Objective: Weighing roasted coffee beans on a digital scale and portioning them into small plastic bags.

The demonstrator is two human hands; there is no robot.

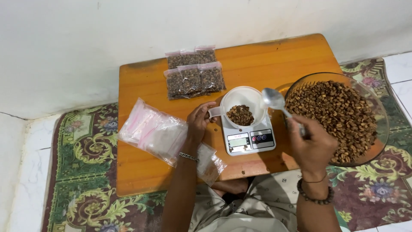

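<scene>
Overhead view of a low orange table (146, 172) set on a patterned rug (86, 146) against a white wall. The left hand (199, 122) grips the handle of a white measuring cup (242, 105), which stands on a small white digital scale (249, 137) near the table's middle and holds a shallow layer of brown beans (240, 114). The right hand (311, 144) is closed around the handle of a metal spoon (274, 99); its empty bowl hangs just right of the cup's rim. A large glass bowl (380, 111) heaped with the same beans sits at the right edge. A stack of empty clear bags (152, 131) lies left of the scale; filled bags (194, 73) lie at the far side.
</scene>
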